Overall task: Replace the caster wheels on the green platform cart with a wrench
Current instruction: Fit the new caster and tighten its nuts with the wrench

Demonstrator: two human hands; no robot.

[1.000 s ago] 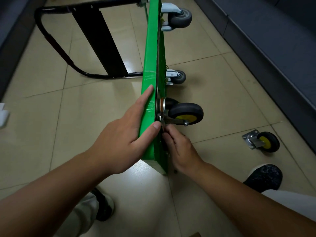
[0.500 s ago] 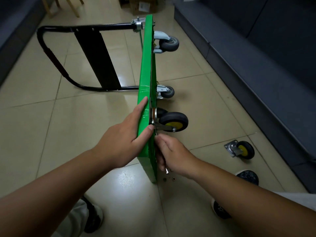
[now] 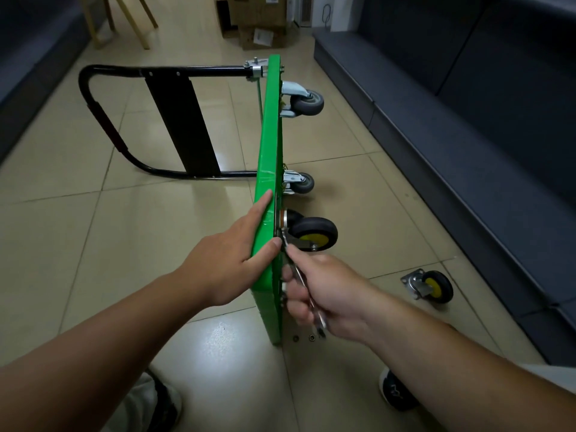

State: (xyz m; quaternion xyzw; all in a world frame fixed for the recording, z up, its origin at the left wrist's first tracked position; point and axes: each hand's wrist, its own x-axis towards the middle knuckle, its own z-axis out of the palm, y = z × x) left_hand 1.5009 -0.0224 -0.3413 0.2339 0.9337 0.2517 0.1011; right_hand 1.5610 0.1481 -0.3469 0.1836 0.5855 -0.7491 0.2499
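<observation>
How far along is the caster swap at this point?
Done: one yellow-hub caster sits on the cart. In hand: the right hand works the wrench at its plate, and the left hand steadies the cart. Left: a loose caster lies on the floor; two gray casters probably await swapping.

I count one green cart (image 3: pixel 265 169) with one black handle (image 3: pixel 93 98). I see four caster wheels: on the cart the far grey wheel (image 3: pixel 307 102), the near grey wheel (image 3: pixel 303 183) and one mounted yellow-hub wheel (image 3: pixel 315 235); on the floor one loose yellow-hub wheel (image 3: pixel 431 286). There is one wrench (image 3: pixel 300 273). Two hands, the left hand (image 3: pixel 227 260) and the right hand (image 3: pixel 327 294). Two small round parts (image 3: pixel 295 338) lie on the floor, and two shoes (image 3: pixel 394 391).
</observation>
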